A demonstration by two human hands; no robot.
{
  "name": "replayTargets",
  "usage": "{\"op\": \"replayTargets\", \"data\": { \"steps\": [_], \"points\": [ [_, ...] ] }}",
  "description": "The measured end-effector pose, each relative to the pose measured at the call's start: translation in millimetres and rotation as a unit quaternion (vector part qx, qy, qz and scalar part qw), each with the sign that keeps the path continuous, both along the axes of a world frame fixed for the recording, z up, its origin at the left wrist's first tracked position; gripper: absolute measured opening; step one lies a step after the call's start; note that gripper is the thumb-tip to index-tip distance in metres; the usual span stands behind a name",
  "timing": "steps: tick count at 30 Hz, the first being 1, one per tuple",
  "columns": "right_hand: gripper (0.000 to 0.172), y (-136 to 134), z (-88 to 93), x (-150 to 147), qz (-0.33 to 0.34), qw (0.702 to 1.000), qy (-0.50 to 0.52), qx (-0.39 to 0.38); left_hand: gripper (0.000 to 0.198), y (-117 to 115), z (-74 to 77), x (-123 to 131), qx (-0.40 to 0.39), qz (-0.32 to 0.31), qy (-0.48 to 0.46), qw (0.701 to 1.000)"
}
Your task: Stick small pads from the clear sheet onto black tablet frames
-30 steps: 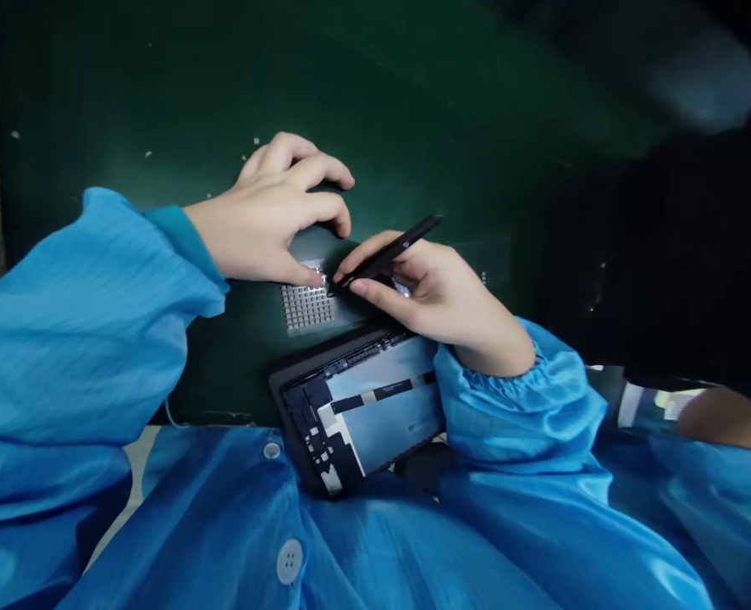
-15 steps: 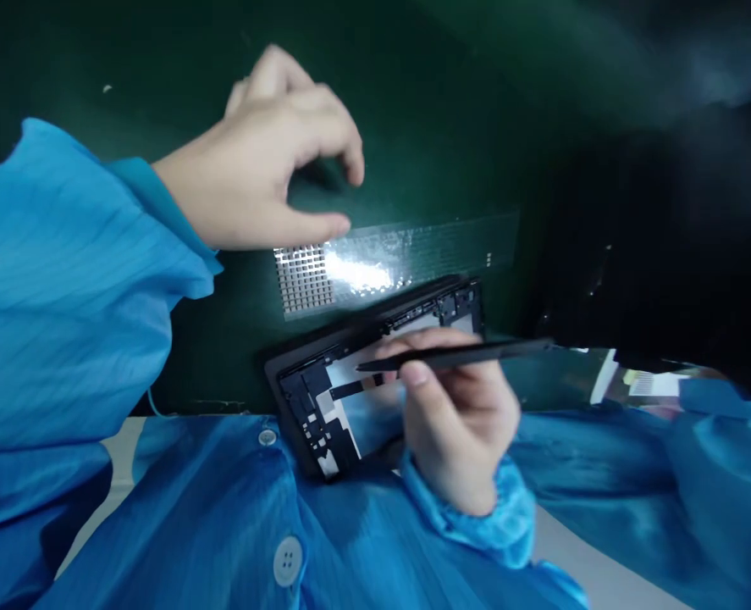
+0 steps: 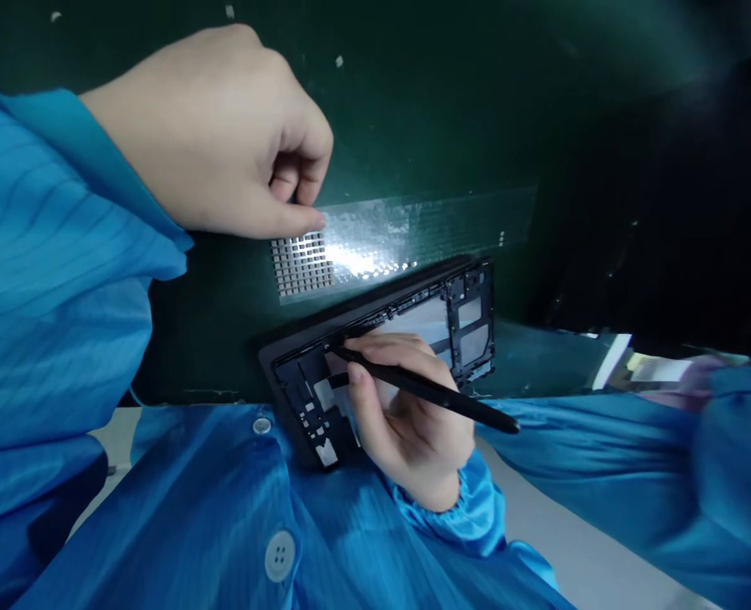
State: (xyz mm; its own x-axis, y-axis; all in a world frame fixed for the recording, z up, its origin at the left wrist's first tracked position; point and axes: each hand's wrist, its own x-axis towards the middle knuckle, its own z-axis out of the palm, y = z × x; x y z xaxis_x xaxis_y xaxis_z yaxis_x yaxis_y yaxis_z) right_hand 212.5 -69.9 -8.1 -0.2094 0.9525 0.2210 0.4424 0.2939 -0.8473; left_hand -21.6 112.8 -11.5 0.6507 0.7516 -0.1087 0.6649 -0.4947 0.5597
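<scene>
My right hand [image 3: 413, 411] grips slim black tweezers [image 3: 439, 391], their tip at the upper left edge of an opened phone housing [image 3: 473, 313]. The housing sits tilted in a black tray-like holder [image 3: 272, 360] at the table's near edge, and my right hand covers its middle. Above it, my left hand [image 3: 229, 140] has its fingers curled, thumb and forefinger close together at the top edge of a clear plastic sheet [image 3: 381, 233]. A grid of small grey pieces [image 3: 302, 264] covers the sheet's left end. Whatever lies between the left fingertips is hidden.
The dark green table [image 3: 426, 110] carries a few tiny white scraps [image 3: 339, 61] at the back. A large black shape [image 3: 654, 237] fills the right side. Papers [image 3: 658, 368] lie at the lower right, above a blue sleeve [image 3: 737, 449].
My left hand's fingers have drawn together and come to the sheet's top edge. My right hand has shifted left with the tweezers, whose tip now reaches the housing's upper left edge.
</scene>
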Motion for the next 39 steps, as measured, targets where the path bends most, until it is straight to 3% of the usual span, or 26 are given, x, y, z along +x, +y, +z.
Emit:
{"op": "replayTargets", "data": {
  "steps": [2, 4, 6, 8, 12, 17, 22, 25, 28, 32, 35, 39],
  "points": [
    [0.039, 21.3, 10.4, 6.0, 0.044, 0.998, -0.016, -0.032, 0.099, -0.6, 1.4, 0.8, -0.005, 0.004, 0.013, 1.000],
    [0.026, 54.4, 14.9, 11.7, 0.077, 0.994, -0.016, -0.071, 0.067, -0.7, 2.1, 1.9, 0.000, 0.012, 0.046, 0.999],
    [0.013, 90.7, 11.3, 15.9, 0.104, 0.989, -0.014, -0.103, 0.035, 0.0, 1.6, 3.1, 0.008, 0.021, 0.089, 0.996],
    [0.017, 119.6, 2.7, 18.5, 0.134, 0.982, -0.004, -0.134, 0.022, 1.4, 0.3, 4.0, 0.009, 0.027, 0.114, 0.993],
    [0.025, 136.8, -8.5, 19.2, 0.165, 0.968, -0.004, -0.186, 0.019, 2.5, -1.4, 4.0, -0.003, 0.035, 0.106, 0.994],
    [0.027, 128.4, -4.6, 17.8, 0.151, 0.971, -0.002, -0.187, 0.014, 0.2, 1.5, 4.1, -0.017, 0.049, 0.103, 0.993],
    [0.026, 139.7, -3.2, 19.7, 0.184, 0.966, -0.033, -0.177, 0.022, -0.3, 2.7, 4.3, -0.040, 0.038, 0.096, 0.994],
    [0.018, 129.1, 3.5, 22.2, 0.160, 0.969, 0.003, -0.189, 0.026, 0.5, 3.0, 3.2, -0.044, 0.049, 0.098, 0.993],
    [0.009, 87.9, 10.7, 21.8, 0.050, 0.982, 0.072, -0.167, 0.035, 1.7, 3.5, 2.5, -0.029, 0.048, 0.102, 0.993],
    [0.011, 20.5, -0.4, 13.9, -0.103, 0.987, 0.095, -0.078, 0.077, 1.4, 0.5, 3.8, -0.021, 0.053, 0.080, 0.995],
    [0.018, -2.2, -18.6, 6.4, -0.122, 0.988, 0.090, -0.021, 0.090, 0.7, -5.7, 2.3, 0.001, 0.056, 0.085, 0.995],
    [0.022, -1.2, -28.0, 1.6, -0.117, 0.990, 0.075, 0.008, 0.083, 5.4, -16.4, -5.2, 0.021, 0.030, 0.091, 0.995]
  ]
}}
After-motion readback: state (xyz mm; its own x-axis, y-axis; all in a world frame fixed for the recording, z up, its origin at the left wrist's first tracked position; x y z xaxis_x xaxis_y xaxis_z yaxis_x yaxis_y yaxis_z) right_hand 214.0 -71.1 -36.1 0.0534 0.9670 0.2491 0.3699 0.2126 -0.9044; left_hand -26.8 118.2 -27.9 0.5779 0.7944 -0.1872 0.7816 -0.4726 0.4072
